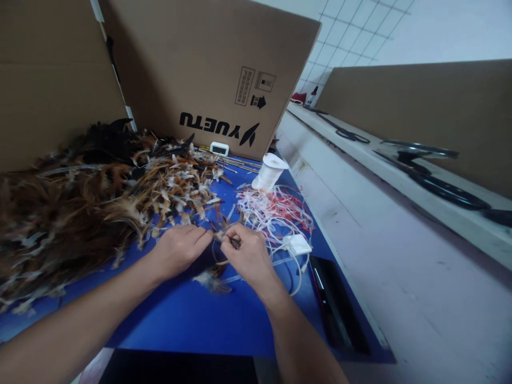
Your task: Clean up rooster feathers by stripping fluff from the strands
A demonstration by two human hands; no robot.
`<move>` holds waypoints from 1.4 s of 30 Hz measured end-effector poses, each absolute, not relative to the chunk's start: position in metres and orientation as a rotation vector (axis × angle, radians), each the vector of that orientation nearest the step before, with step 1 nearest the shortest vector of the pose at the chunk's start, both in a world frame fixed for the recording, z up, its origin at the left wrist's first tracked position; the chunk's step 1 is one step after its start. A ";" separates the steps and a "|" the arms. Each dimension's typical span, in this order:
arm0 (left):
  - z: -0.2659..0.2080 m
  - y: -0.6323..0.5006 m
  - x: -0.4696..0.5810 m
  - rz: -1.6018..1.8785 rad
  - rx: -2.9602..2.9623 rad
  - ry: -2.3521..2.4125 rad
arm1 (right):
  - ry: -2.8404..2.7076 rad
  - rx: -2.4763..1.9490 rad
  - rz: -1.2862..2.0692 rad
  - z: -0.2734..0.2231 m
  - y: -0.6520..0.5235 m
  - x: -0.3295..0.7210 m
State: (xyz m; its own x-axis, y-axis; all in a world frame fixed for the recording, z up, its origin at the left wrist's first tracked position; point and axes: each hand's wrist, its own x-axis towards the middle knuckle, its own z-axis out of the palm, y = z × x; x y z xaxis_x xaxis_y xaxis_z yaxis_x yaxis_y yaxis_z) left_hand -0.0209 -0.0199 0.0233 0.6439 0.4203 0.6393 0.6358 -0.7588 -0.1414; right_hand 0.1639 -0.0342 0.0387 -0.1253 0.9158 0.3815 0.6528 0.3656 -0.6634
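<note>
Over the blue tabletop [180, 320], my left hand [182, 249] and my right hand [250, 253] come together with fingers closed. Between them is a small bunch of brown and pale feathers [220, 229]. My right thumb and fingers pinch part of it, with dark feather tips showing under the thumb. My left fingertips press together at the bunch's left side; what lies inside that pinch is hidden. Just below, a loose fluffy feather [214, 280] rests on the table, and a thin pale strand curves beneath my hands.
A large pile of feathers [80, 213] covers the left side. A white spool [270, 170] stands behind red and white strips [276, 208]. A white charger [298, 244] with cable and a black phone-like slab [340, 304] lie right. A cardboard box [208, 64] and a small digital clock [219, 149] stand behind.
</note>
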 end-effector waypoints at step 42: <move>0.024 0.002 -0.030 -3.108 -2.578 -1.836 | -1.958 -1.209 0.914 0.041 -0.026 0.188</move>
State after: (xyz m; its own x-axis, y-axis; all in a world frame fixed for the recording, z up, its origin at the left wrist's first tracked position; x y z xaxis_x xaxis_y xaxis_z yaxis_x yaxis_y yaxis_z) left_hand -0.0301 0.0021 0.0237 0.1571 0.9802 0.1202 -0.3680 -0.0549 0.9282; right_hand 0.1878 -0.0260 0.0408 -0.3607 0.9177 0.1664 0.4620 0.3308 -0.8229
